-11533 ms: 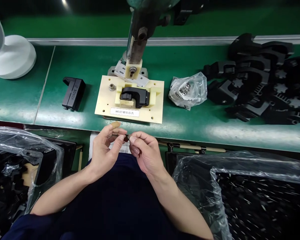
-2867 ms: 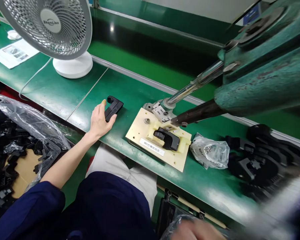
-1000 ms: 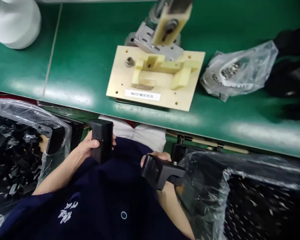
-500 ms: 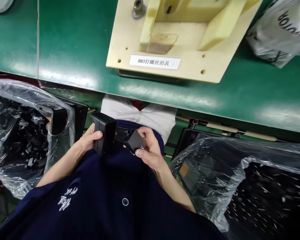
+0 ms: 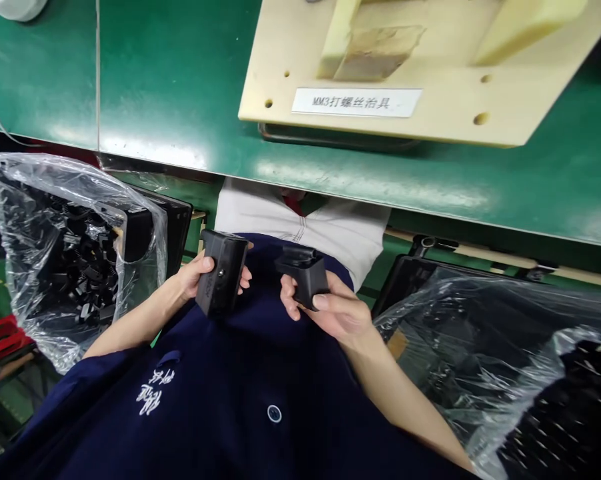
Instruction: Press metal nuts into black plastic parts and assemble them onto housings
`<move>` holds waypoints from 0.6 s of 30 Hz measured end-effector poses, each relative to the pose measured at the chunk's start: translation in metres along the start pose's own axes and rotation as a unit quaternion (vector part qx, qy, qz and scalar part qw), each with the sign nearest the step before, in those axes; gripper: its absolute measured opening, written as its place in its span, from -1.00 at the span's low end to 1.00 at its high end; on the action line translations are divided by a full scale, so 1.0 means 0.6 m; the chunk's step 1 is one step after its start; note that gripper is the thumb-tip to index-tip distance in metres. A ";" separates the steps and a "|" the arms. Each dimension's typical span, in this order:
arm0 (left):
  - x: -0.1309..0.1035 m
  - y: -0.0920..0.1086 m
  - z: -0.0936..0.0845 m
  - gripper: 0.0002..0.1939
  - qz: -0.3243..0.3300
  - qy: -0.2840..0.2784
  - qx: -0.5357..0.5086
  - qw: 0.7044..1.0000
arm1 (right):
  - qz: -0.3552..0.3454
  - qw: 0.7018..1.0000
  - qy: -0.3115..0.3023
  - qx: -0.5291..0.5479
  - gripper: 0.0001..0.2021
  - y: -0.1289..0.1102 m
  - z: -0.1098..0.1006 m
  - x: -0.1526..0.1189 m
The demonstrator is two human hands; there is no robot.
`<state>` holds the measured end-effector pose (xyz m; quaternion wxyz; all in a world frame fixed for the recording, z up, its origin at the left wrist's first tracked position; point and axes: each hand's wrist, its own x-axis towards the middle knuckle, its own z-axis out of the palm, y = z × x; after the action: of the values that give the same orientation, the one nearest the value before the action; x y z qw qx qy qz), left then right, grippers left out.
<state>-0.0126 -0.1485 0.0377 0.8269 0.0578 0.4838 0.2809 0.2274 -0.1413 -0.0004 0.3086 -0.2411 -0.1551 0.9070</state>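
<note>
Black plastic block (image 5: 221, 281) sits upright in the left hand (image 5: 195, 279), thumb on its near face and fingers wrapped round the far side, held low over the lap in front of the dark blue jacket (image 5: 240, 393). Just beside it, a little apart and not touching, a second black part (image 5: 304, 283) with a ribbed top edge is gripped in the right hand (image 5: 337, 310), thumb laid across its front and fingers curled beneath. Both hands are closed firmly on their pieces, below the near edge of the green table (image 5: 180, 100).

Up on the table, straight ahead, lies a cream fixture plate (image 5: 445, 113) with a white label (image 5: 356, 102) printed in black characters and raised cream blocks around a worn recess.

To the left of the knees stands a bin lined with clear plastic (image 5: 75, 247), filled with black parts. On the right another plastic-lined bin (image 5: 505, 353) holds more dark pieces, too blurred under the film to make out. A red tray (image 5: 0, 331) shows low at the far left
</note>
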 end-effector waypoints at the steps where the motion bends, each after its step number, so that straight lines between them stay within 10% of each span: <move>1: 0.001 0.000 0.002 -0.23 0.002 0.006 0.003 1.000 | -0.003 0.999 0.005 -0.054 -0.70 -0.006 0.000 -0.001; 3: 0.003 0.000 0.007 -0.32 0.014 0.038 0.030 0.999 | -0.026 0.972 0.028 -0.233 -0.74 -0.021 0.004 -0.001; 7: 0.004 -0.001 0.022 -0.53 -0.008 0.132 0.070 0.989 | -0.105 0.808 -0.003 -0.579 -0.82 -0.044 0.023 0.006; 14: 0.000 -0.007 0.059 -0.54 0.015 0.197 0.086 0.977 | -0.104 0.528 -0.096 -0.837 -0.76 -0.038 0.048 0.033; 18: 0.005 -0.011 0.061 -0.52 -0.034 0.213 0.075 0.974 | -0.102 0.431 -0.127 -0.888 -0.83 -0.038 0.053 0.047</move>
<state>0.0217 -0.1460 0.0521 0.7075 0.0417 0.6698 0.2214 0.2019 -0.1101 0.0262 -0.0086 -0.2469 -0.9356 0.2524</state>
